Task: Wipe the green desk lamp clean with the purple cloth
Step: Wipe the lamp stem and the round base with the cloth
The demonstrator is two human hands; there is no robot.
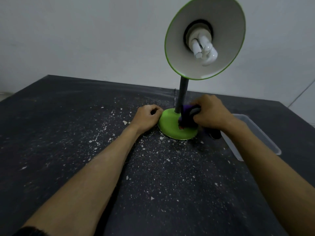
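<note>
While right hand [211, 113] grips cloth [187, 114], fingers curled round it, on lamp base [170, 124] beside stem [181, 97], left hand [146, 116], fingers curled, touches base's left edge. Orange mark [181, 127] on base unreadable. Clear tray [260, 135] right of base; white flecks [125, 122] around on table [68, 116].

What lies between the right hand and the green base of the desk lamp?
The purple cloth lies there. The right hand grips it bunched up and presses it onto the green base. The head view shows this.
</note>
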